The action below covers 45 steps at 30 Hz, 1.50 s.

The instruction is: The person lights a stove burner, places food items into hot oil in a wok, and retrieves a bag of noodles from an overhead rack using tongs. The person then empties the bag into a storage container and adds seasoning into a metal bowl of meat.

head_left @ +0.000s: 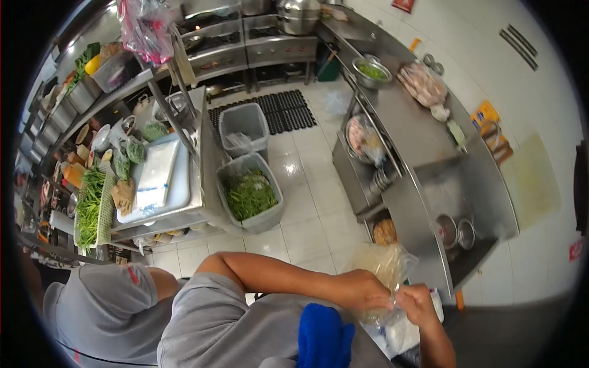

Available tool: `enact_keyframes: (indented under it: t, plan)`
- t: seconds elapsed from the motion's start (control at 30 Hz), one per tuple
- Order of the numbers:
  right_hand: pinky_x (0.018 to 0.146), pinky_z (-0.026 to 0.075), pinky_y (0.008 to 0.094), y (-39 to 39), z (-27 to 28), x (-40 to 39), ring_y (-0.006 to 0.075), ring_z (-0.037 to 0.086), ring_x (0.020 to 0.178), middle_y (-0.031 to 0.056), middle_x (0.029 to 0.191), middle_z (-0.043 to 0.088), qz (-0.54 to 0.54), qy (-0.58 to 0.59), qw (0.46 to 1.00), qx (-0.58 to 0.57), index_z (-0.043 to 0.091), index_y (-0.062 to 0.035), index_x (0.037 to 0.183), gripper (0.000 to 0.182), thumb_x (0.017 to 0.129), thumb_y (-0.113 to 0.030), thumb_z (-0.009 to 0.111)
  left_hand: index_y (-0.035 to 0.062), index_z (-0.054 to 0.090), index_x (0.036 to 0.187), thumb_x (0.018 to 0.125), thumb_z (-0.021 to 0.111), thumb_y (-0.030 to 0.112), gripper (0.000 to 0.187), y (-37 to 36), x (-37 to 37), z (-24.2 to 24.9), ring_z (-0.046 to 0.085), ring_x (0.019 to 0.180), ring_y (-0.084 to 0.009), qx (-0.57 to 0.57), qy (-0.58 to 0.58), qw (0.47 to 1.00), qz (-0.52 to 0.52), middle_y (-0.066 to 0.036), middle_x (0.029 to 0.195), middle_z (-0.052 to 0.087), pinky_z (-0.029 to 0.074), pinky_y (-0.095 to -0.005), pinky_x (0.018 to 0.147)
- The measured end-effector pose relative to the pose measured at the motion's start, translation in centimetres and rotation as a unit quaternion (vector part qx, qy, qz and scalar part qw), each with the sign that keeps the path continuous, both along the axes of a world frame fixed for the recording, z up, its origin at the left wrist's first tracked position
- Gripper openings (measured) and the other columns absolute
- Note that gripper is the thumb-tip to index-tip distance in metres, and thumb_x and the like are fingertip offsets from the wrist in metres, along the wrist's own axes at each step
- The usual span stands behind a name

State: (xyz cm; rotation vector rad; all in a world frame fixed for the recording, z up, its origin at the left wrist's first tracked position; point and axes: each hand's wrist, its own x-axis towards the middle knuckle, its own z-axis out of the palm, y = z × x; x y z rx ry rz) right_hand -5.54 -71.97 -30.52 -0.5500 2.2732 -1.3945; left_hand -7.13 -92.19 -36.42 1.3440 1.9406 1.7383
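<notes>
My left hand (368,289) is closed on a clear plastic bag (385,260) at the lower right. Inside the bag is something pale yellowish and strand-like, perhaps dry noodles. My right hand (417,303) pinches the same bag just right of the left, with the fingers of both hands almost touching. Beneath the hands lies a white plastic-wrapped bundle (402,334), partly covered. A blue cloth (325,337) hangs over the front of my grey shirt.
A co-worker's grey sleeve (113,288) is close on my left. Grey bins (270,214) stand on the floor ahead, one holding green leaves. The steel sink counter (423,141) runs along the right; a prep table (190,202) with a cutting board is left.
</notes>
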Motion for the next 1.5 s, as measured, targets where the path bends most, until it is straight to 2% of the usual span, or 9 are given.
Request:
enact_keyframes:
  t: [0.17, 0.53, 0.8, 0.97, 1.0, 1.13, 1.33, 1.4, 1.5]
  plan:
    - [0.038, 0.032, 0.0297, -1.4, 1.5, -11.6, 0.0231, 0.038, 0.038, 0.0078, 0.044, 0.037, 0.196, 0.121, 0.973, 0.022, 0.039, -0.0049, 0.051, 0.043, 0.076, -0.024, 0.068, 0.0037, 0.048, 0.066, 0.088, 0.053, 0.022, 0.028, -2.6, -10.0, 2.8, 0.051, 0.056, -0.0334, -0.062, 0.072, 0.995, -0.018, -0.013, 0.061, 0.052, 0.04, -0.0401, 0.05]
    - [0.037, 0.039, 0.0305, -7.8, 6.3, -39.0, 0.0205, 0.046, 0.037, 0.0034, 0.045, 0.044, 0.436, 0.332, 0.836, -0.033, 0.045, -0.011, 0.051, 0.039, 0.082, -0.03, 0.061, 0.0036, 0.053, 0.079, 0.089, 0.051, 0.025, 0.024, -8.6, -29.4, 10.0, 0.054, 0.056, -0.0335, -0.144, 0.091, 0.981, 0.097, -0.013, 0.063, 0.055, 0.043, -0.0414, 0.049]
    - [0.047, 0.045, 0.0297, -17.9, 3.0, -54.5, 0.0192, 0.054, 0.053, 0.004, 0.056, 0.05, 0.512, 0.388, 0.766, -0.029, 0.055, -0.0106, 0.066, 0.024, 0.086, -0.025, 0.055, 0.0007, 0.052, 0.075, 0.089, 0.052, 0.024, 0.028, -18.1, -40.3, 5.2, 0.053, 0.057, -0.0339, -0.074, 0.078, 0.972, 0.207, -0.016, 0.062, 0.052, 0.043, -0.0407, 0.052]
    - [0.075, 0.042, 0.0369, -27.8, -10.9, -71.2, 0.023, 0.054, 0.088, 0.0101, 0.102, 0.056, -0.004, -0.048, 0.993, -0.108, 0.059, -0.0092, 0.101, 0.031, 0.086, -0.036, 0.052, 0.0, 0.049, 0.07, 0.09, 0.05, 0.027, 0.033, -29.6, -55.3, 2.7, 0.05, 0.056, -0.0345, -0.08, 0.013, 0.899, 0.43, -0.019, 0.061, 0.049, 0.04, -0.0394, 0.054]
    - [0.074, 0.042, 0.0374, -28.8, -15.5, -73.7, 0.0223, 0.054, 0.088, 0.0088, 0.108, 0.056, -0.101, -0.247, 0.963, -0.04, 0.058, -0.0085, 0.105, 0.041, 0.085, -0.043, 0.051, 0.0007, 0.049, 0.07, 0.09, 0.051, 0.026, 0.032, -31.4, -58.6, 1.9, 0.049, 0.056, -0.0343, -0.058, 0.044, 0.89, 0.45, -0.017, 0.062, 0.049, 0.04, -0.0403, 0.053]
    - [0.078, 0.047, 0.0302, -37.2, -24.9, -78.2, 0.0214, 0.055, 0.098, 0.0107, 0.12, 0.052, 0.107, -0.583, 0.803, -0.063, 0.043, -0.0132, 0.127, 0.069, 0.079, -0.063, 0.047, 0.0029, 0.052, 0.07, 0.09, 0.048, 0.032, 0.035, -37.0, -69.8, 3.0, 0.055, 0.063, -0.0359, -0.082, 0.176, 0.893, 0.407, -0.016, 0.064, 0.054, 0.042, -0.0428, 0.054]
    - [0.085, 0.041, 0.0321, -50.9, -17.6, -85.4, 0.0221, 0.05, 0.105, 0.0106, 0.124, 0.048, 0.164, -0.457, 0.857, -0.175, 0.038, -0.0108, 0.129, 0.071, 0.08, -0.061, 0.048, 0.0059, 0.056, 0.075, 0.084, 0.052, 0.036, 0.032, -38.9, -73.9, 5.5, 0.058, 0.069, -0.0321, -0.237, 0.259, 0.927, 0.135, -0.012, 0.073, 0.059, 0.045, -0.0432, 0.059]
    - [0.088, 0.039, 0.0329, -55.1, -13.9, -88.7, 0.0224, 0.048, 0.108, 0.0105, 0.125, 0.046, 0.19, -0.363, 0.88, -0.238, 0.036, -0.0099, 0.13, 0.072, 0.08, -0.06, 0.048, 0.0049, 0.055, 0.079, 0.079, 0.06, 0.039, 0.034, -44.2, -74.8, 7.5, 0.056, 0.082, -0.029, -0.118, 0.275, 0.936, 0.184, -0.01, 0.086, 0.057, 0.043, -0.0409, 0.068]
    - [0.092, 0.036, 0.034, -60.8, -9.2, -94.0, 0.0229, 0.045, 0.112, 0.0104, 0.128, 0.044, 0.223, -0.22, 0.893, -0.323, 0.032, -0.0084, 0.132, 0.073, 0.081, -0.059, 0.048, 0.0047, 0.058, 0.095, 0.081, 0.062, 0.028, 0.028, -54.3, -81.0, 6.1, 0.052, 0.099, -0.0261, -0.048, 0.231, 0.777, 0.584, -0.011, 0.103, 0.056, 0.04, -0.0348, 0.085]
